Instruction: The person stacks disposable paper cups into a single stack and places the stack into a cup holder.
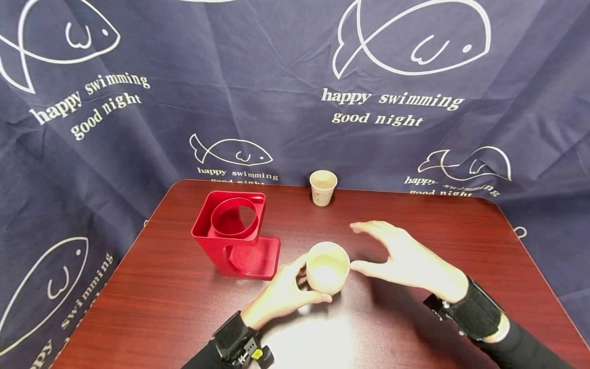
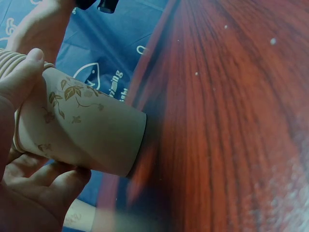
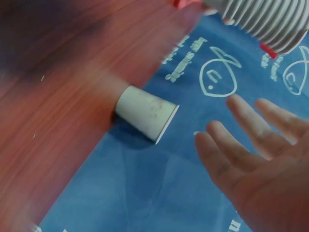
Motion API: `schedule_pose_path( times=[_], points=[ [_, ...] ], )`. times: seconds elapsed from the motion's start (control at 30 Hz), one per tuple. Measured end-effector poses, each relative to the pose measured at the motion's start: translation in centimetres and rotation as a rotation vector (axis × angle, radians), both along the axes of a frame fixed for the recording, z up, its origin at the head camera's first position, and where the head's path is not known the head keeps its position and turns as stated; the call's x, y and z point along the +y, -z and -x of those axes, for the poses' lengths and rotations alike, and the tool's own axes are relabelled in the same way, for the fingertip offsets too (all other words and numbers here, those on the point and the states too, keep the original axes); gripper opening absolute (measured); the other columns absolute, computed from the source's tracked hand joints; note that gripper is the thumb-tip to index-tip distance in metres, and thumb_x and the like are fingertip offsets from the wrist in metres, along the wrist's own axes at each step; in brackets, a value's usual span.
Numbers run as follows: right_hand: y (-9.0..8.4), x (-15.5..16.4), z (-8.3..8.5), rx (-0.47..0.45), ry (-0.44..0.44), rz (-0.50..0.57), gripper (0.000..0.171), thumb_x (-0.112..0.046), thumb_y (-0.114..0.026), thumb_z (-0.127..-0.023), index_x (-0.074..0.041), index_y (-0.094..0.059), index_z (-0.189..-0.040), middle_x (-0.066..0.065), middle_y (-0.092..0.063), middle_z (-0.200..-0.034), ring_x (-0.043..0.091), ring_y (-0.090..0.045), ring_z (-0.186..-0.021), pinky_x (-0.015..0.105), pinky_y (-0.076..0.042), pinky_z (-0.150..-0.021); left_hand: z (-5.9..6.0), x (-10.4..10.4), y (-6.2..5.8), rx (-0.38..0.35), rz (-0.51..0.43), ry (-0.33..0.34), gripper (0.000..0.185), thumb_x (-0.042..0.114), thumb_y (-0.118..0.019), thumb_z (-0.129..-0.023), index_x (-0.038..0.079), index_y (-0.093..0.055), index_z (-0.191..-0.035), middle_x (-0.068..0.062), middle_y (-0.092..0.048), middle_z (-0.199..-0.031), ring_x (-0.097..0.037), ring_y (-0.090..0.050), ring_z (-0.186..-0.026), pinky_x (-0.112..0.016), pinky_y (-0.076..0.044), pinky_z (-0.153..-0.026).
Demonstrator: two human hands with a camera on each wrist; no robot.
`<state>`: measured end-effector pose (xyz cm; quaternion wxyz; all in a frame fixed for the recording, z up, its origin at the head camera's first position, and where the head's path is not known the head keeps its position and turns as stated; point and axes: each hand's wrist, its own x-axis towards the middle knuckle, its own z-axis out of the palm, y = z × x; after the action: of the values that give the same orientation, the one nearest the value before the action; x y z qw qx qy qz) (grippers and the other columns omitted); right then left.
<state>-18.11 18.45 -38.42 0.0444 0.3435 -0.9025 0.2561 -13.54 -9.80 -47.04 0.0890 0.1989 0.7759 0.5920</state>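
the stack of cups [image 1: 327,267] stands on the table [image 1: 415,318] near the red holder [image 1: 236,233], gripped by the left hand [image 1: 283,294], while the right hand [image 1: 405,259] is open beside it, probably ready to lift one cup off carefully.

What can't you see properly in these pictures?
- Stack of paper cups: how many are nested; head view shows only the top, and in the left wrist view the left hand covers the rims.
- Far paper cup: its print is too small in head view, blurred in right wrist view.
- Red cup holder: cut off at the right wrist view's top edge.
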Motion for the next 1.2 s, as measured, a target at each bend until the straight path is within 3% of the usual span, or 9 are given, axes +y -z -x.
schedule_pose_path(
  times=[0.4, 0.63, 0.8, 1.2],
  points=[
    [-0.4, 0.1, 4.0, -0.103, 0.123, 0.020, 0.092, -0.053, -0.082, -0.083, -0.010, -0.043, -0.154, 0.008, -0.049, -0.156, 0.029, -0.046, -0.144, 0.054, -0.038, -0.117, 0.0, 0.1, 0.0, -0.012, -0.015, 0.001, 0.078, 0.030, -0.094, -0.075, 0.030, -0.054, -0.142, 0.009, -0.071, -0.122, -0.008, -0.070, -0.110, -0.024, -0.055, -0.099],
    [-0.4, -1.2, 6.7, -0.062, 0.140, 0.089, 0.098, -0.046, -0.086, -0.080, -0.009, -0.037, -0.157, 0.011, -0.044, -0.158, 0.031, -0.041, -0.146, 0.054, -0.034, -0.120, -0.1, 0.1, -0.1, 0.000, -0.011, -0.005, 0.078, 0.029, -0.094, -0.075, 0.025, -0.055, -0.143, 0.004, -0.072, -0.122, -0.008, -0.070, -0.109, -0.024, -0.055, -0.098],
    [0.1, -2.3, 8.7, -0.051, 0.160, 0.086, 0.104, -0.048, -0.085, -0.081, -0.008, -0.031, -0.160, 0.015, -0.038, -0.162, 0.035, -0.035, -0.150, 0.056, -0.031, -0.122, -0.1, 0.1, -0.2, -0.003, -0.010, 0.000, 0.079, 0.029, -0.094, -0.075, 0.024, -0.055, -0.143, 0.005, -0.072, -0.124, -0.008, -0.070, -0.110, -0.024, -0.055, -0.099],
    [1.8, -4.3, 12.0, -0.144, 0.248, 0.088, 0.110, -0.053, -0.082, -0.081, -0.006, -0.024, -0.162, 0.018, -0.031, -0.165, 0.034, -0.031, -0.153, 0.053, -0.030, -0.123, -0.2, 0.0, -0.2, -0.017, -0.009, -0.008, 0.080, 0.030, -0.094, -0.074, 0.028, -0.054, -0.144, 0.007, -0.072, -0.123, -0.008, -0.070, -0.110, -0.024, -0.055, -0.099]
  ],
)
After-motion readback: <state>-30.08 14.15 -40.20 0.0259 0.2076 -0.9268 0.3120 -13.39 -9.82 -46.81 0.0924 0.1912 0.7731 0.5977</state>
